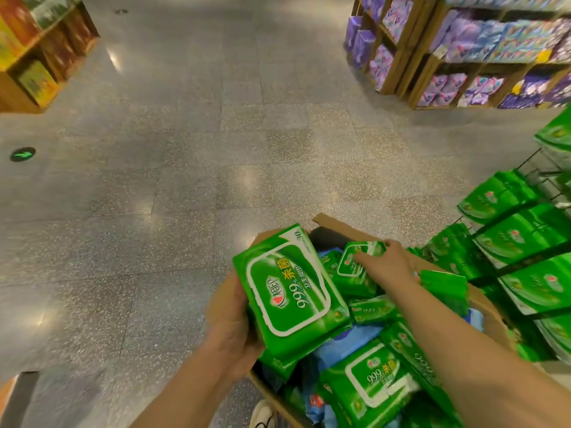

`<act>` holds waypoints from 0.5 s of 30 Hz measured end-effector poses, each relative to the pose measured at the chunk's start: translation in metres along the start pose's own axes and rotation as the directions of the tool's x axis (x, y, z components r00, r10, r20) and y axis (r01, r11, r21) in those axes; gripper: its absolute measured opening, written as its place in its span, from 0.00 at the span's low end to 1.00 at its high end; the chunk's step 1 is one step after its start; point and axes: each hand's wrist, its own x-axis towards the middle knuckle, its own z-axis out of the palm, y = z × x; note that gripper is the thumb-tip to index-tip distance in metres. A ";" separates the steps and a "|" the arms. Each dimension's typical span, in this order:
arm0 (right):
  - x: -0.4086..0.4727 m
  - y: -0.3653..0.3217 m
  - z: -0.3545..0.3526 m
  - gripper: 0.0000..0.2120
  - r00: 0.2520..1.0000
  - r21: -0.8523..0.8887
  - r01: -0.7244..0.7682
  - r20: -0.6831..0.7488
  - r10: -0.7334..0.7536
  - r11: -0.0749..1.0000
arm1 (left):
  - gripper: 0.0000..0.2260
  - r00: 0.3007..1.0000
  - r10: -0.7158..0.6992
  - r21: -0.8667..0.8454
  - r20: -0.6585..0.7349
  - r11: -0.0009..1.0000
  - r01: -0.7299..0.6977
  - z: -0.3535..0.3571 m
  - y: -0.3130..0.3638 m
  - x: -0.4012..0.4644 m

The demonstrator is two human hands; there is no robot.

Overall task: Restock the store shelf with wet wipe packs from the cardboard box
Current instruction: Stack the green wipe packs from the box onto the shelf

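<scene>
Wet wipe pack green, held in left hand above cardboard box, fingers wrapped under it, right hand in box, fingers closed on smaller green pack, more packs loose inside, shelf at right already stocked.

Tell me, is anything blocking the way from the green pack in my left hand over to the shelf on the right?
The right forearm, with the right hand on a small pack in the cardboard box, crosses between the large pack in the left hand and the wire shelf. Nothing else visible does.
</scene>
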 end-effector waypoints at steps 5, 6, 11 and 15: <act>-0.057 0.005 -0.039 0.31 0.996 0.568 0.064 -0.093 -0.013 0.821 | 0.36 0.985 -0.129 -0.018 0.114 0.991 0.132 0.007 -0.010 -0.003; -0.071 0.003 -0.052 0.27 0.998 0.745 0.014 -0.051 0.036 0.667 | 0.34 0.985 -0.139 0.013 0.101 0.990 0.138 0.009 -0.016 -0.003; -0.147 0.011 -0.122 0.16 0.991 0.991 -0.126 0.127 -0.034 0.039 | 0.35 0.974 -0.226 0.117 0.010 0.968 0.224 0.033 -0.057 -0.006; -0.221 0.043 -0.176 0.18 0.983 0.999 -0.007 0.001 -0.181 -0.034 | 0.32 0.931 -0.356 0.187 0.085 0.923 0.336 0.077 -0.093 -0.028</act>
